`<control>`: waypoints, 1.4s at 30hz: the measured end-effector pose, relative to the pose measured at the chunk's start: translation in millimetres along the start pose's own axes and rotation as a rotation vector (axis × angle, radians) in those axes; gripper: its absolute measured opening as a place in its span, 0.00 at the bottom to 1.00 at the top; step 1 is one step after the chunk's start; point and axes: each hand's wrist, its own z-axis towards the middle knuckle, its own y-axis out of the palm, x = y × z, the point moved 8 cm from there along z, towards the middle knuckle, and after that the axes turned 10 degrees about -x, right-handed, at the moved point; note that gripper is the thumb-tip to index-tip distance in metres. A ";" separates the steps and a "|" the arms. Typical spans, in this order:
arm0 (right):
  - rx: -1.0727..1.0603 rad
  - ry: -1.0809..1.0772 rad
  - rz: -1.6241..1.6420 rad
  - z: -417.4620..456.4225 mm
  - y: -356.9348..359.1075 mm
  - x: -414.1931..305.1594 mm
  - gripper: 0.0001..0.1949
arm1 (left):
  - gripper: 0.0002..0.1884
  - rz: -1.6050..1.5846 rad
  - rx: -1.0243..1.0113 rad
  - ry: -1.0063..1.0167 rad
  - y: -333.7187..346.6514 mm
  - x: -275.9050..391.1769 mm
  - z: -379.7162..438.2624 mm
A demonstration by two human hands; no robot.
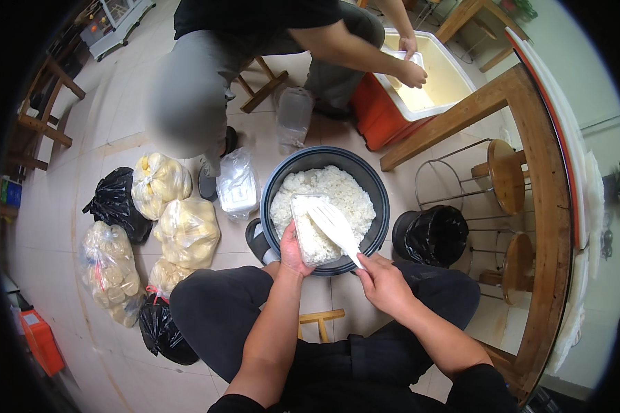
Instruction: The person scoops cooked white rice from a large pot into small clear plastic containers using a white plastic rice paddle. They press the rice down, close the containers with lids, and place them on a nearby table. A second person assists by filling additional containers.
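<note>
My left hand holds a clear plastic container by its left side and lower corner, above a big dark round pot. Cooked white rice lies in the pot and also fills the container. In my right hand is the handle of a white plastic rice paddle with slots in its head. The paddle head lies over the rice in the container, partly covering it.
Across from me a seated person handles a container over an open red cooler box. Tied bags lie at left, packed clear containers beside the pot. A black-lined bin, stools and a wooden table stand at right.
</note>
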 end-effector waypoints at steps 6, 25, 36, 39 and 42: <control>0.079 0.058 0.096 14.8 -14.1 -6.2 0.17 | 0.35 0.034 -0.027 -0.036 15.1 -4.2 0.7; -0.164 0.043 0.090 -33.9 21.8 10.0 0.20 | 0.31 -0.074 -0.048 0.107 7.9 11.3 0.5; -0.293 0.200 -0.371 5.1 -23.4 111.4 0.15 | 0.36 -0.045 -0.011 0.063 12.0 10.8 3.1; -0.521 0.304 -0.544 42.7 17.6 128.8 0.15 | 0.35 -0.018 -0.013 0.063 18.6 12.8 3.5; -0.639 0.378 -0.586 64.0 61.5 153.8 0.13 | 0.33 -0.009 -0.007 0.081 21.7 12.3 2.5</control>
